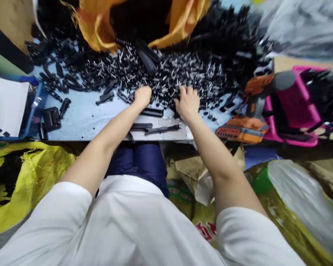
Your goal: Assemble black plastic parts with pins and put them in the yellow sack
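Observation:
My left hand (143, 96) is closed at the near edge of a pile of small black and silver parts (183, 70); what it holds, if anything, is hidden. Just below it lies a long black plastic piece (153, 112). To the right, the fingers of my right hand (188, 101) are apart and touch the same pile, with nothing visibly gripped. Between my forearms, a slim black bar-shaped piece (162, 129) rests at the table's front edge.
An orange cordless drill (242, 129) stands right of my right hand, beside a pink basket (310, 107) of black parts. An orange sack (100, 29) opens behind the pile. At left are a blue tray (37, 99) and, lower, a yellow sack (41, 166).

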Demonstrator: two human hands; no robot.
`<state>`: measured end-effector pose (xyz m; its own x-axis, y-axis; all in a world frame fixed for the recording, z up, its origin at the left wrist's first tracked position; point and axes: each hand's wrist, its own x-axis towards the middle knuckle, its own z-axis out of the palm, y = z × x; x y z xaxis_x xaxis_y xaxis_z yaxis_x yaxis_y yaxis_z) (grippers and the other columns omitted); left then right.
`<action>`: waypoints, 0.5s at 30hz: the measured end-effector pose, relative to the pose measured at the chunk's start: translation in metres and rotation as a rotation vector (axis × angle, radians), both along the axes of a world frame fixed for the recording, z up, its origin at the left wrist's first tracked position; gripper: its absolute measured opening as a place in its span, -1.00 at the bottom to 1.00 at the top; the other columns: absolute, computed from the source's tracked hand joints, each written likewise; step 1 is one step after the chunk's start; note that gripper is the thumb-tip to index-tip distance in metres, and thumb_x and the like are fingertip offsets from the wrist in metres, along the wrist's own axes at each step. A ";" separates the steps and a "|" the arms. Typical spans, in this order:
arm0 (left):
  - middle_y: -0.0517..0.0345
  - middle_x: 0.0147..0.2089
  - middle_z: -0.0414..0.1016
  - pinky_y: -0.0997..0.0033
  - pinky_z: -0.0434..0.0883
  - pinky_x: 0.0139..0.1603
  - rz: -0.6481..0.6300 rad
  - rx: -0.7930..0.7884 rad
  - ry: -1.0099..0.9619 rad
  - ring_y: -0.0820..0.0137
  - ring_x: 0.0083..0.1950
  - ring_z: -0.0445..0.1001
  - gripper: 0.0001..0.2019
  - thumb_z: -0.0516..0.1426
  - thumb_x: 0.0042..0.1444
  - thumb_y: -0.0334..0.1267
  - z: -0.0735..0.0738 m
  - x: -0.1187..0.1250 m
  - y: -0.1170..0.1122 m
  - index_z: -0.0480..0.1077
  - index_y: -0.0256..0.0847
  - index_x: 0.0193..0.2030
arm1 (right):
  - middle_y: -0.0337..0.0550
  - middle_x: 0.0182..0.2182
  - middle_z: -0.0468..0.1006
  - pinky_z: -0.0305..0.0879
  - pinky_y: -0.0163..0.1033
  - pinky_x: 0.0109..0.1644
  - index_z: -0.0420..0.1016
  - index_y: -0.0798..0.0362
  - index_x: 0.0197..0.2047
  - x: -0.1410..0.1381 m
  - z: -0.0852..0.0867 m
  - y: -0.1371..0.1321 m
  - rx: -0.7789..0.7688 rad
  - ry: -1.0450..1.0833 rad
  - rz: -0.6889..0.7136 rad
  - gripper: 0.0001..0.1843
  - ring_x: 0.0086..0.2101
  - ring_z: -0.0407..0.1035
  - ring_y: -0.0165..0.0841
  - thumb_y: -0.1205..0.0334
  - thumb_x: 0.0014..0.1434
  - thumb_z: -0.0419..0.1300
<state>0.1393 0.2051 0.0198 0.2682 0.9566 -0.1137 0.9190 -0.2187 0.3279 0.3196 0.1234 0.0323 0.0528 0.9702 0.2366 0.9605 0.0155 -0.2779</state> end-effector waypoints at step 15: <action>0.13 -0.36 0.42 0.37 0.28 -0.03 -0.069 0.171 -0.492 0.37 -0.09 0.45 -0.65 -0.11 0.31 -0.08 0.013 -0.107 -0.051 0.33 -0.29 -0.28 | 0.10 -0.20 0.47 0.11 -0.19 -0.04 0.19 0.36 -0.13 0.008 0.005 0.023 -0.146 0.038 -0.208 -0.63 -0.13 0.35 -0.36 0.13 0.29 -0.11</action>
<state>0.0318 0.1539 0.0329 0.3139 0.9285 0.1983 0.6466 -0.3620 0.6714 0.3276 0.1469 0.0373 0.2615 0.9611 0.0890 0.9275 -0.2247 -0.2987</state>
